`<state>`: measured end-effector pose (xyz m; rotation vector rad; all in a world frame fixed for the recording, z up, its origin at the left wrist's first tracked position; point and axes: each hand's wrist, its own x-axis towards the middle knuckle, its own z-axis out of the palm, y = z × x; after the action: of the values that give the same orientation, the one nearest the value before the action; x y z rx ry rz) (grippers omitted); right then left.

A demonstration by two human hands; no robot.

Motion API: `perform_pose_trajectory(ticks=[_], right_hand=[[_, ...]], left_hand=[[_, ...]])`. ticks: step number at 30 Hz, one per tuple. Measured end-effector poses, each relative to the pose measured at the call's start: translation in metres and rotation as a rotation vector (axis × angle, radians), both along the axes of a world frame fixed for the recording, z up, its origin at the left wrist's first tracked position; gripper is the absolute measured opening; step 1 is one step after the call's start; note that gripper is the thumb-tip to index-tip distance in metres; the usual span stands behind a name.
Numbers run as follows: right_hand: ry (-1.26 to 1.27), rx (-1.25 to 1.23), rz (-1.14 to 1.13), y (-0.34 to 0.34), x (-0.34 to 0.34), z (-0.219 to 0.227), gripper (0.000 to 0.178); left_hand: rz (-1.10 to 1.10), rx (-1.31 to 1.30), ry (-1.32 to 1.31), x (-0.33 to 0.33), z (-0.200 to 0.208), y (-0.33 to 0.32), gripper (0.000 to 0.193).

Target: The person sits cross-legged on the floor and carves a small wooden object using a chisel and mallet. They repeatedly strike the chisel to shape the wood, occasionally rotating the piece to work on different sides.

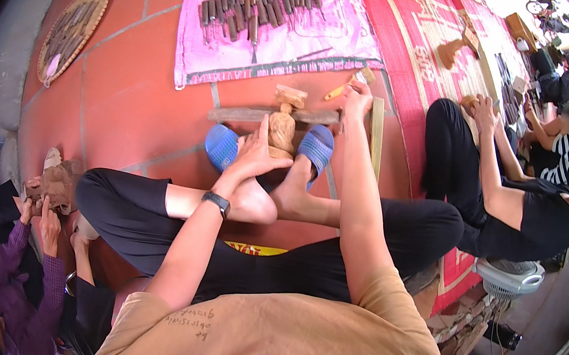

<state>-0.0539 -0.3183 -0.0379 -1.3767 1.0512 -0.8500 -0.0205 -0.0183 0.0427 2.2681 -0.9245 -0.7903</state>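
A carved wooden figurine [282,125] stands upright between my feet in blue slippers [317,146]. My left hand [253,153] grips it low on its left and front, index finger stretched up along its side and thumb across the base. Farther right, my right hand [358,99] has its fingers bent around the bristle end of a flat paintbrush [336,94] with a yellow handle. Part of the brush is hidden by those fingers. Behind the slippers, a long wooden bar [239,114] lies across the floor, passing by the figurine.
Many wooden-handled carving tools [242,7] lie on a pink sheet [191,68] ahead. A round basket [73,35] with more tools is far left. Co-workers sit on both sides; the right one [512,193] is beside a red mat [413,72]. A fan [510,277] stands at right.
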Motion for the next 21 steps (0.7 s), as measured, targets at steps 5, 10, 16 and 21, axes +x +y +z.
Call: perform_pose_trajectory(ticks=[5, 10, 16, 21], right_hand=[[0.478, 0.056, -0.016, 0.008, -0.079, 0.001, 0.021], [0.868, -0.181, 0.063, 0.049, -0.074, 0.018, 0.041], [0.441, -0.018, -0.018, 0.026, -0.086, -0.001, 0.028], [-0.089, 0.209, 0.101, 0.067, -0.073, 0.059, 0.024]], left_hand=[[0.003, 0.051, 0.025, 0.001, 0.009, 0.000, 0.131], [0.001, 0.016, 0.008, -0.003, 0.017, -0.001, 0.128], [0.018, -0.059, -0.052, -0.011, 0.013, -0.002, 0.121], [0.038, -0.061, -0.047, -0.004, 0.007, 0.010, 0.116]])
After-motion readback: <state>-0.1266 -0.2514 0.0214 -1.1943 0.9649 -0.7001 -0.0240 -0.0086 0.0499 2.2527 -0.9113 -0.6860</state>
